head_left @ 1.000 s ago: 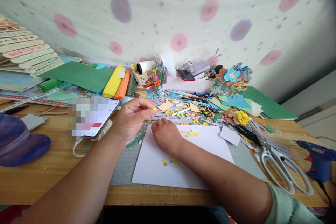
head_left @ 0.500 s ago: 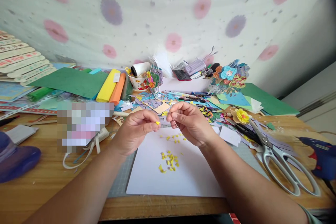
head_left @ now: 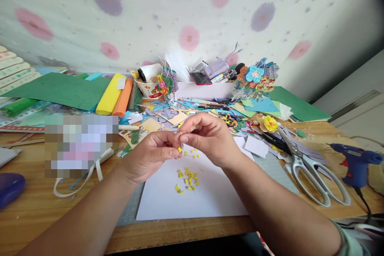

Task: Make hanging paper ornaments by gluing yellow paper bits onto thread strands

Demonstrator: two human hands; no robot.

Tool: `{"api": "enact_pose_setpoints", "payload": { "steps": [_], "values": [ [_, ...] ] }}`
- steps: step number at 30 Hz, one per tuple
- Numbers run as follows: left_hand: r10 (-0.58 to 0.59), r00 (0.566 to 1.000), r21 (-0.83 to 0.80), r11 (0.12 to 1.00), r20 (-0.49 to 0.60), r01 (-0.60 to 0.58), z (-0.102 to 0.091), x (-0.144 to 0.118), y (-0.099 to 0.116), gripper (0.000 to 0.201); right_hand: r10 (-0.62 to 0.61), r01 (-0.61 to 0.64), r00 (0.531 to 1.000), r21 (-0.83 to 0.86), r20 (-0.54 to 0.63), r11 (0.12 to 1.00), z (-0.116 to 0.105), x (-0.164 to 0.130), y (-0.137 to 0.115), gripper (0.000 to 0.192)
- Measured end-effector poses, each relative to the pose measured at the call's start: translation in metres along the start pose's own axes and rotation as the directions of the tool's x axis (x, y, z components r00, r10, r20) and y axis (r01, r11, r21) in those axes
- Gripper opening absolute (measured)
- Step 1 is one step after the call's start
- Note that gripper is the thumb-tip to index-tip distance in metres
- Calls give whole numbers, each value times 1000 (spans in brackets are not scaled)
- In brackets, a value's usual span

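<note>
My left hand (head_left: 153, 154) pinches a small yellow paper piece (head_left: 179, 149) between thumb and forefinger. Close against it, my right hand (head_left: 210, 138) is closed on a thin whitish strand (head_left: 182, 148) that hangs down beside the yellow piece; whether it is thread or wire I cannot tell. The fingertips of both hands meet or nearly meet above the white paper sheet (head_left: 168, 204). Lying on that sheet below the hands are several yellow paper scraps (head_left: 189, 179), with more partly hidden behind the fingers.
Large scissors (head_left: 309, 172) and a blue glue gun (head_left: 357, 160) lie at the right, near a yellow paper flower (head_left: 268, 123). Paper offcuts and pens cover the back, before a white tub (head_left: 150, 90). Yellow (head_left: 111, 94) and orange rolls (head_left: 122, 98) lie at the left.
My hands have come together, the right moving left and bringing the strand right up to the yellow piece. The camera view has shifted slightly down and to the right.
</note>
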State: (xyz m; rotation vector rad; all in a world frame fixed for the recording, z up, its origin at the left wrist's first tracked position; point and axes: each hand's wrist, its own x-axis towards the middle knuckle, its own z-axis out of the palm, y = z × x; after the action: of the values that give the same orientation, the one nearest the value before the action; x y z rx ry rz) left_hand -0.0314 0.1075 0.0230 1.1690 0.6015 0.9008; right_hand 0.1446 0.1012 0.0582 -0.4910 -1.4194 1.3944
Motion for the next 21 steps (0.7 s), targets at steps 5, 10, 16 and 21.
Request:
{"api": "enact_pose_setpoints", "payload": {
  "steps": [5, 10, 16, 21],
  "values": [
    [-5, 1000, 12, 1000, 29, 5, -2, 0, -3, 12, -7, 7, 1000, -24, -15, 1000, 1, 0, 2, 27],
    [8, 999, 16, 1000, 51, -9, 0, 0, -4, 12, 21, -22, 1000, -29, -22, 999, 3, -1, 5, 30],
    [8, 999, 14, 1000, 34, -8, 4, 1, -3, 12, 35, -37, 996, -18, -83, 999, 7, -1, 9, 31],
    [10, 1000, 2, 1000, 27, -10, 3, 3, -5, 10, 42, -44, 989, -8, -139, 999, 10, -2, 12, 26]
  ]
}}
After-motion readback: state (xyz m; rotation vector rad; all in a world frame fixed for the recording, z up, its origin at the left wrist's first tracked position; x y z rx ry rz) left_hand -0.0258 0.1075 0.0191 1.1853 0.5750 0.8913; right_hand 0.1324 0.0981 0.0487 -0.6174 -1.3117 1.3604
